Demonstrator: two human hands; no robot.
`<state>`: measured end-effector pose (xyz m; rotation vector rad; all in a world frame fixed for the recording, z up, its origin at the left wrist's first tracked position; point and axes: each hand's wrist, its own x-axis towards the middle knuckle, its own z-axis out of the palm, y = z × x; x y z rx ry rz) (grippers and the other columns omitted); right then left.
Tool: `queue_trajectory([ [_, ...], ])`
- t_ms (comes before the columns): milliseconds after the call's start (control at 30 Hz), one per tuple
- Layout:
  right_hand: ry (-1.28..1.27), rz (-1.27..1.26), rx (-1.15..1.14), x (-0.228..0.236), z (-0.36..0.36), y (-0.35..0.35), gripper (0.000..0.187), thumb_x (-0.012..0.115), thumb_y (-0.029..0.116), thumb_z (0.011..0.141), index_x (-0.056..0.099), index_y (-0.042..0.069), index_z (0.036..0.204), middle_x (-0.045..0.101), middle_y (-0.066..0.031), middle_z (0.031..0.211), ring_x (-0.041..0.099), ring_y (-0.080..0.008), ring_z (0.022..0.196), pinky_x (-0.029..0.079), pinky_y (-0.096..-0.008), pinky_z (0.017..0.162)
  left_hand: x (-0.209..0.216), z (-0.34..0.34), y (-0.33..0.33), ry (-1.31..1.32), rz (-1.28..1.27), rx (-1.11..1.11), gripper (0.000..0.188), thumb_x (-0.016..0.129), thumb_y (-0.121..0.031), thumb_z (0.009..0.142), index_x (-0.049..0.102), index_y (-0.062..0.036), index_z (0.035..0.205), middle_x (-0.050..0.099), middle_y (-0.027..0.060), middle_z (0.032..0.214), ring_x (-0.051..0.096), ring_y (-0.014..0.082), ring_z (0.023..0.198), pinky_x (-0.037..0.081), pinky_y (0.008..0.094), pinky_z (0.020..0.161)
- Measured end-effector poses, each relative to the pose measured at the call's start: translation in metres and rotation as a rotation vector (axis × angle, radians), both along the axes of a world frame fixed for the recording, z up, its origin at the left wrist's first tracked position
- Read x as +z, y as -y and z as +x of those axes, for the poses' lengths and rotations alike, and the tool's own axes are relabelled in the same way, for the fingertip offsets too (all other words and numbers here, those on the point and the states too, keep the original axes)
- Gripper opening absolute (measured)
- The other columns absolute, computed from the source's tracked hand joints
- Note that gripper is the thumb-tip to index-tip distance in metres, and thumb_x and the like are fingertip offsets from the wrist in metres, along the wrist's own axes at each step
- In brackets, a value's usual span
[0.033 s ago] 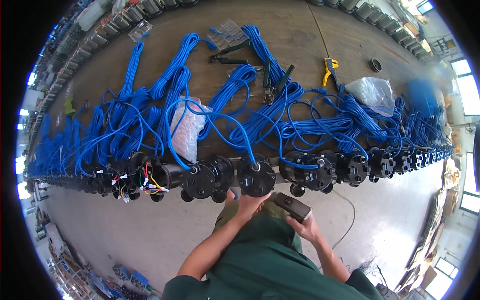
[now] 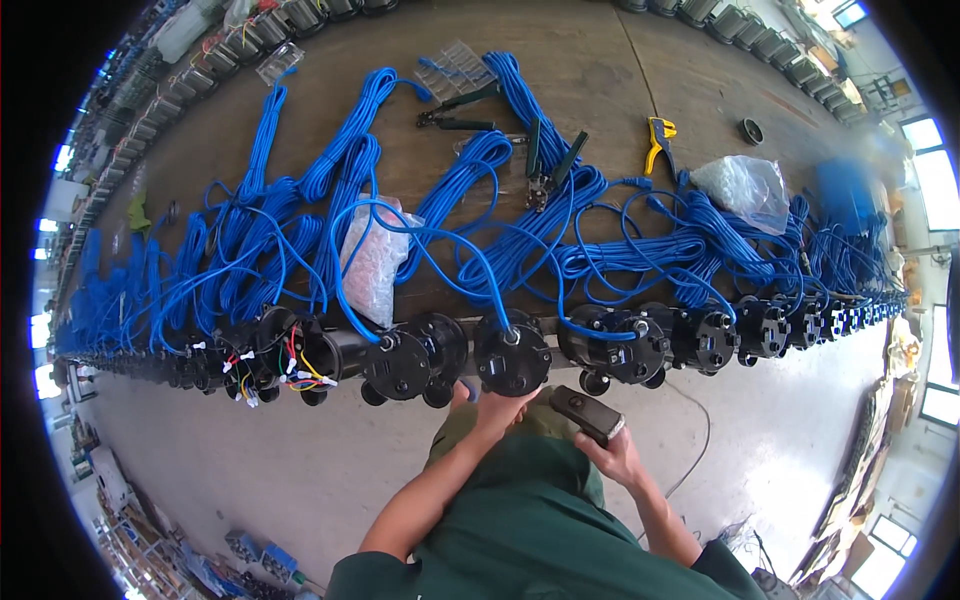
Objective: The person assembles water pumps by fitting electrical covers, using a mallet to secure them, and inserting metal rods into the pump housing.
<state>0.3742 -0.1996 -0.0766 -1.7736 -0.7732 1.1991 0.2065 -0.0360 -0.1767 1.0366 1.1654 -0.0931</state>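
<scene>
In front of me at the table's edge is a black cylindrical housing (image 2: 513,362), its round end cap toward me and a blue cable (image 2: 485,262) coming out of the top. My left hand (image 2: 500,412) grips the lower rim of this housing; its fingertips are partly hidden beneath. Held in my right hand (image 2: 616,458) is a dark boxy power tool (image 2: 585,413), just right of the housing. Its front end and exact kind do not show clearly. Another black housing (image 2: 398,368) lies to the left, and one more (image 2: 630,350) to the right.
Coiled blue cables (image 2: 530,240) spread over the brown table (image 2: 590,90). Among them lie crimping pliers (image 2: 545,180), a yellow tool (image 2: 658,145) and plastic bags of small parts (image 2: 745,190). Coloured wires with white connectors (image 2: 300,375) stick out of an open housing on the left.
</scene>
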Motion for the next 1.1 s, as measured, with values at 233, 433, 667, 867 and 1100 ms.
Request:
queue_trajectory([
  [233,-0.330,0.131,-0.177,0.087,0.019,-0.018,0.021,0.046,0.016,0.104,0.057,-0.002,0.101,0.056,-0.0031,0.063,0.049,-0.0091,0.049,0.039,-0.0249,0.046,-0.086,-0.012,0.038,0.300,0.407,0.209,0.070,0.086,-0.001,0.077,0.055,-0.0038,0.139,0.061,0.0037,0.133,0.059,0.0164,0.120,0.051,0.0331,0.101],
  [433,-0.129,-0.250,-0.131,0.043,-0.013,-0.028,0.027,0.059,0.024,0.103,0.063,0.002,0.088,0.056,0.0016,0.062,0.050,-0.0089,0.058,0.037,-0.0290,0.050,-0.019,0.006,0.015,0.551,-0.433,0.757,0.066,0.088,-0.007,0.076,0.059,-0.0052,0.136,0.065,0.0034,0.126,0.062,0.0171,0.115,0.052,0.0337,0.099],
  [667,-0.296,0.059,-0.413,0.098,0.022,-0.021,0.038,0.049,0.023,0.103,0.058,0.005,0.072,0.053,0.0007,0.057,0.048,-0.0063,0.050,0.035,-0.0238,0.047,-0.059,-0.013,0.022,0.239,0.288,0.246,0.055,0.086,-0.017,0.078,0.065,-0.0065,0.128,0.068,0.0048,0.121,0.065,0.0182,0.112,0.054,0.0348,0.096],
  [867,-0.216,-0.340,-0.111,0.053,-0.018,-0.013,0.035,0.062,0.027,0.103,0.059,0.001,0.079,0.056,-0.0005,0.065,0.050,-0.0076,0.062,0.040,-0.0301,0.053,-0.088,-0.022,0.035,0.216,0.424,0.174,0.055,0.084,-0.040,0.081,0.071,-0.0081,0.123,0.075,0.0143,0.115,0.071,0.0282,0.110,0.055,0.0407,0.094],
  [1100,0.201,-0.125,-0.084,0.073,0.007,0.005,0.016,0.068,0.016,0.094,0.069,0.001,0.100,0.059,-0.0056,0.067,0.052,-0.0164,0.060,0.045,-0.0328,0.058,-0.020,-0.018,0.011,0.187,0.293,0.103,0.052,0.088,-0.040,0.077,0.072,-0.0031,0.111,0.076,0.0115,0.100,0.074,0.0262,0.093,0.057,0.0379,0.080],
])
